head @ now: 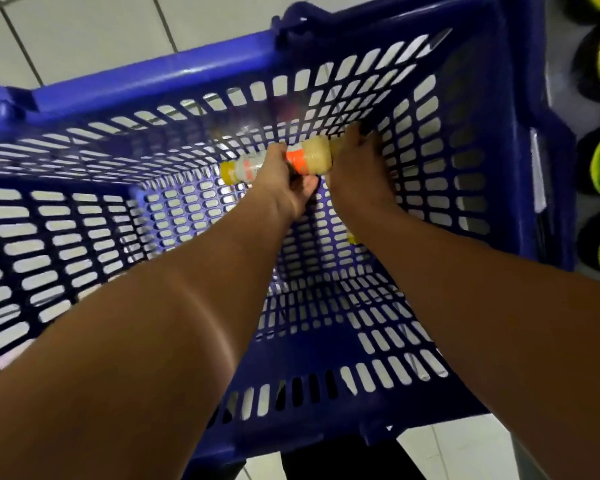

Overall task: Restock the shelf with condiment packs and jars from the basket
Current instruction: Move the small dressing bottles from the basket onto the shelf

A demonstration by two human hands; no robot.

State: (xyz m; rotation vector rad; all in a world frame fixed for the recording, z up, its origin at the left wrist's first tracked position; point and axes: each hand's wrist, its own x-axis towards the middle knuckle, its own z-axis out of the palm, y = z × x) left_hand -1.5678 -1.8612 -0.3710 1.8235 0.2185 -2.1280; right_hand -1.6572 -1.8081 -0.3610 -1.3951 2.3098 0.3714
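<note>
Yellow-capped, orange-labelled sauce bottle (311, 157) on its side deep inside blue slotted basket (153, 72)

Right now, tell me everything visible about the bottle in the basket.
The bottle looks like clear plastic holding a creamy beige sauce, with a yellow cap at its left end and an orange label band. It lies sideways, low inside the blue basket. The left hand grips its middle; the right hand hides its base end.
</note>
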